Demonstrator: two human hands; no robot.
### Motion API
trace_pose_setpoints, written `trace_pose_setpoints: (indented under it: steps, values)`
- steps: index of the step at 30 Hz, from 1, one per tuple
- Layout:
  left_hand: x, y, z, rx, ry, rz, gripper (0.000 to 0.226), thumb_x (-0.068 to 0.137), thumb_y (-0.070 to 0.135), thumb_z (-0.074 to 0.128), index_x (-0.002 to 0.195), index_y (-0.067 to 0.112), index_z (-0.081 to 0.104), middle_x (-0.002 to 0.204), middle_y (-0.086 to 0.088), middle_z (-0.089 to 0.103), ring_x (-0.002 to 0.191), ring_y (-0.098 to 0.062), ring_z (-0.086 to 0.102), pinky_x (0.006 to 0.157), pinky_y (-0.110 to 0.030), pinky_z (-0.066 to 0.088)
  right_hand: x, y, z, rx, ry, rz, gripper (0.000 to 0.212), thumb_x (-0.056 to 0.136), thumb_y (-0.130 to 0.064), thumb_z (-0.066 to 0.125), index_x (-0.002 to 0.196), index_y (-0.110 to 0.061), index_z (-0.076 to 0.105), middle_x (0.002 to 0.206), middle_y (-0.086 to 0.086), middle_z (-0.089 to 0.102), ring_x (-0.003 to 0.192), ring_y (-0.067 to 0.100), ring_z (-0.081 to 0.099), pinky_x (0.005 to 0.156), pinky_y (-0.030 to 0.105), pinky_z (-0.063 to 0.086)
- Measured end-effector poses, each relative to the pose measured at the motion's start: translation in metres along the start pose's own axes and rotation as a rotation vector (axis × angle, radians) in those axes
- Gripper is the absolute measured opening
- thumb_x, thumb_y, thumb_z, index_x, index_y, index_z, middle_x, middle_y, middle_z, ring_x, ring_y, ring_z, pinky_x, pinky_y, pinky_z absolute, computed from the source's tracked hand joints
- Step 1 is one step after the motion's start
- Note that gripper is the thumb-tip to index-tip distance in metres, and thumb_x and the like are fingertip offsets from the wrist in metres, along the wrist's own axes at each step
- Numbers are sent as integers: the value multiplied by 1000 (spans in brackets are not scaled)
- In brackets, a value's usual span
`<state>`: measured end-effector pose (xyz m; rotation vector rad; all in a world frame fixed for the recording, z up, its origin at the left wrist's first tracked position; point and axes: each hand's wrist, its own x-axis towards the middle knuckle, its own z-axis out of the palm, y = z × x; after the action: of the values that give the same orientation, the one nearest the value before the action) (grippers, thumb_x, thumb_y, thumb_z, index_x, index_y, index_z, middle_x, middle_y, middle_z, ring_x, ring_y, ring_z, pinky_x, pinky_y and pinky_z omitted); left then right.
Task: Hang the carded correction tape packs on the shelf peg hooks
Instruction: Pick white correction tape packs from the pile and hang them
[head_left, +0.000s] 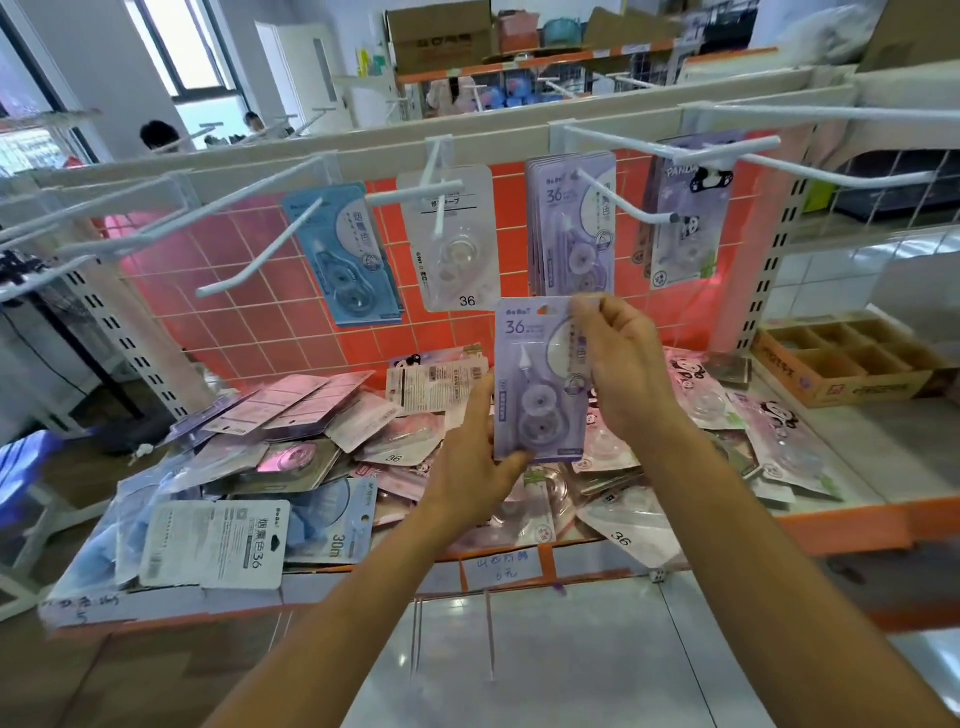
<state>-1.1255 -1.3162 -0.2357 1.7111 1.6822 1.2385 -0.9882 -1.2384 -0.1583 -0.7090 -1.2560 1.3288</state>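
I hold a purple carded correction tape pack (535, 379) upright in front of the shelf. My left hand (475, 462) grips its lower left edge and bottom corner. My right hand (621, 364) pinches its upper right corner. Just above it hangs a stack of matching purple packs (571, 223) on a white peg hook (623, 205). A blue pack (345, 254), a clear white pack (457, 239) and a panda pack (685, 213) hang on neighbouring hooks. Several loose packs (322, 441) lie piled on the shelf below.
Bare white peg hooks (249, 260) jut out at the left and upper right (841, 171). An orange grid panel (291, 322) backs the hooks. A brown compartment box (847, 358) sits on the shelf at right. People stand far behind at the upper left.
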Motion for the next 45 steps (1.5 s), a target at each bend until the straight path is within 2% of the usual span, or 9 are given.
trace_pose_setpoints:
  steps: [6, 13, 18, 24, 29, 35, 39, 43, 45]
  values:
    - [7, 27, 11, 13, 61, 106, 76, 83, 12, 69, 142, 29, 26, 85, 7, 66, 74, -18, 67, 66, -42, 57, -4, -37, -11, 31, 24, -167, 11, 95, -13, 55, 87, -14, 63, 74, -4, 72, 70, 12, 68, 66, 29, 56]
    - [11, 52, 26, -52, 93, 236, 79, 81, 5, 72, 145, 21, 27, 113, -6, 67, 91, -15, 70, 74, -33, 60, -15, -63, -31, 37, -13, -268, 14, 88, -3, 62, 93, -15, 62, 77, -2, 73, 80, 16, 69, 77, 39, 58]
    - [12, 66, 32, -77, 112, 288, 78, 81, 2, 71, 135, 39, 27, 108, -3, 66, 83, -7, 67, 69, -19, 56, -19, -73, -38, 70, -10, -346, 17, 83, -3, 65, 96, -13, 62, 82, -2, 70, 83, 16, 68, 73, 35, 57]
    - [18, 75, 36, -53, 142, 330, 80, 82, 7, 71, 139, 36, 22, 103, -2, 67, 76, -12, 67, 65, -34, 59, -18, -83, -43, 91, 21, -425, 17, 82, -4, 66, 95, -14, 61, 85, 3, 65, 83, 22, 63, 74, 36, 56]
    - [20, 80, 38, -89, 146, 332, 79, 81, 3, 71, 138, 33, 25, 105, -5, 66, 79, -10, 67, 66, -29, 59, -10, -84, -44, 79, 33, -428, 17, 85, 0, 63, 96, -14, 62, 80, -7, 69, 79, 10, 65, 71, 27, 55]
    - [27, 71, 40, -48, 148, 295, 79, 81, 4, 71, 141, 28, 25, 106, -6, 67, 81, -17, 68, 66, -35, 58, 2, -76, -42, -10, 57, -400, 14, 86, -7, 64, 95, -17, 62, 78, -8, 68, 78, 12, 64, 73, 33, 56]
    - [38, 65, 38, 33, 143, 260, 79, 82, 8, 71, 144, 16, 24, 100, -7, 69, 75, -19, 67, 63, -38, 57, 25, -61, -36, -70, 110, -351, 14, 84, -16, 68, 97, -18, 63, 83, 17, 64, 79, 23, 60, 76, 49, 54]
    - [64, 60, 34, 256, 201, 217, 81, 82, 19, 70, 147, 15, 21, 89, -7, 70, 67, -28, 66, 58, -45, 54, 64, -50, -28, -170, 195, -309, 11, 85, -18, 70, 90, -14, 61, 64, -17, 57, 60, 0, 53, 61, 25, 46]
    - [80, 58, 30, 392, 237, 195, 81, 82, 23, 71, 146, 12, 22, 90, -8, 70, 70, -29, 67, 61, -45, 53, 88, -45, -24, -277, 249, -311, 16, 83, -27, 70, 86, -15, 61, 60, -19, 50, 59, 0, 50, 62, 25, 44]
